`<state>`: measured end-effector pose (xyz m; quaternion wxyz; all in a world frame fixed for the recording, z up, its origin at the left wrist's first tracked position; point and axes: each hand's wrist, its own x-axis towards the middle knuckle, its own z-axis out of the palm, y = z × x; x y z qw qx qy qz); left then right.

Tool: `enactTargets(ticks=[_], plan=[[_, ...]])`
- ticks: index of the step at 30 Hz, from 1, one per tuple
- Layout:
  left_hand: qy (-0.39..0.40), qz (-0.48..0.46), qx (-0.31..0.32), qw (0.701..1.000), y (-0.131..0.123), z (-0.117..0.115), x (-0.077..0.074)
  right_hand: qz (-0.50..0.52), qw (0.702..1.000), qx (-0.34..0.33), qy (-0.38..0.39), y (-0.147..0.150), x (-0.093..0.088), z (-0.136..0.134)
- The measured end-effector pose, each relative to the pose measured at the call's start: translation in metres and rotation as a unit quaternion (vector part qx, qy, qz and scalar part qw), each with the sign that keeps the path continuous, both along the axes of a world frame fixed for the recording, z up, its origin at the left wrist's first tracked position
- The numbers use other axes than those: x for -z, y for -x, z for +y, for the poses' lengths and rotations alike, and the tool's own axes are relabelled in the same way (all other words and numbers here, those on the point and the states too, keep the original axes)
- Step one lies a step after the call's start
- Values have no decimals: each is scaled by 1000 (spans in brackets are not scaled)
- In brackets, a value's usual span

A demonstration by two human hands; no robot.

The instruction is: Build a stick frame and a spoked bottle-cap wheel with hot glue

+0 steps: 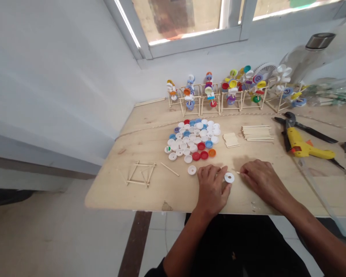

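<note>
My left hand [212, 188] rests on the plywood table [150, 192], fingers curled, with a white bottle cap [229, 177] at its fingertips. My right hand [261, 179] is closed in a pinch on a thin wooden stick [238, 172] whose tip points at that cap. Another white cap [192, 170] lies just left of my left hand. Beyond my hands is a spread pile of white, blue and red bottle caps [193, 139].
A square stick frame [141, 174] and a loose stick [170, 169] lie at the left. Cut stick bundles [256, 132] [231, 140], a yellow glue gun [304, 146] and pliers [291, 121] sit at the right. Several finished cap-and-stick models [230, 92] line the back wall.
</note>
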<state>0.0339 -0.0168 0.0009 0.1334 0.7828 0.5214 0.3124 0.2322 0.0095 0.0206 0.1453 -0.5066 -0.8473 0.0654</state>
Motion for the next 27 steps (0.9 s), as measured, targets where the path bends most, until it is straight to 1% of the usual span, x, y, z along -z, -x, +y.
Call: enactTargets(ticks=[3,8,12,16,20,27], plan=[[6,-18,-21,1000,1,-2,0,-40,999,17,-27,-4,-2,5],[9,-37,-46,998,2,-3,-2,-99,988,73,-89,-20,-6,31],[7,-48,-48,998,2,-3,-1,-102,980,112,-128,-23,-6,48],[7,-54,-43,998,2,-2,1,-80,987,84,-110,-7,-4,59],[4,-43,-37,998,2,-1,3,-100,988,63,-98,10,-3,73],[6,-37,-28,999,2,0,1,-129,986,52,-93,17,-5,86]])
